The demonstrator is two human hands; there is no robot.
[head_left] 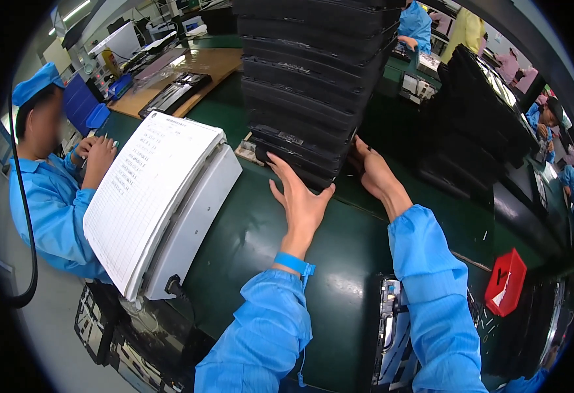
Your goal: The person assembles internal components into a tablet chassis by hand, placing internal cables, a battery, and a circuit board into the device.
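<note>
A tall stack of black plastic trays or casings (306,85) rises from the green work table in front of me. My left hand (302,204) holds the near lower edge of the stack, its thumb at the near corner and its fingers spread along the left. A blue wrist strap (293,263) with a cord circles that wrist. My right hand (380,175) is against the right side near the bottom, fingertips partly hidden behind it. Left of the stack's base, a small metallic part (250,149) lies on the table.
At left, a stack of printed sheets (149,190) rests on a sloped light-grey box (192,226). A co-worker in blue (51,203) sits beyond it. A red bin (505,281) and an open device (392,334) are at right. More black casings (460,124) pile up farther right.
</note>
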